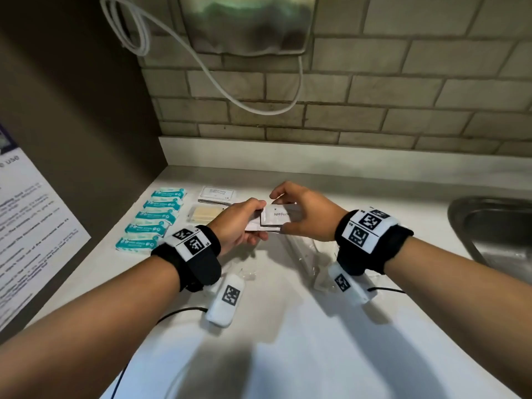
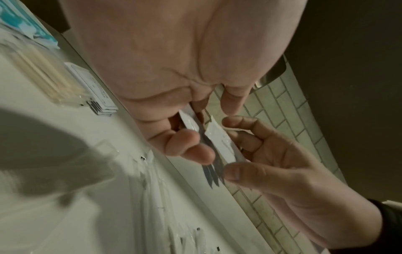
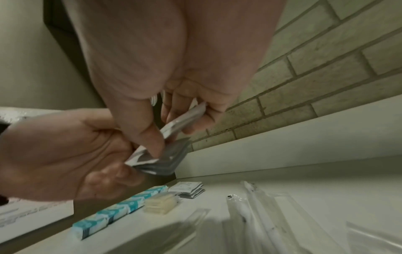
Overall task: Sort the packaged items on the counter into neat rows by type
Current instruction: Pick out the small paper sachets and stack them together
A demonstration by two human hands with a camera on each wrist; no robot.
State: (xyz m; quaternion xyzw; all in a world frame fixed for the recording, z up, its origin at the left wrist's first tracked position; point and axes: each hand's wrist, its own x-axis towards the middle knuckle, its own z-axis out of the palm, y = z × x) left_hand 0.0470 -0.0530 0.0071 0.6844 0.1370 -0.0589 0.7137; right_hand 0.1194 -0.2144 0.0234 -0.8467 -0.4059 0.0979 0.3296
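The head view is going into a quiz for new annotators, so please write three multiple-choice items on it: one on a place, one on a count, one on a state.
1. Where does the row of teal packets lie on the counter?
A. Along its left side, by the dark side wall
B. Inside the sink
C. At its near edge, under the forearms

2. How many teal packets are in that row?
A. Two
B. Five
C. Nine

3. What state are the white toothpaste sachets in?
A. Lying flat on the counter, untouched
B. Held above the counter by both hands
C. Hanging from the cable on the wall

Key:
1 A, the row runs beside the dark wall, left of the toothpick box.
2 B, five teal wrappers can be counted one behind another.
3 B, the left hand and right hand both pinch the small stack.
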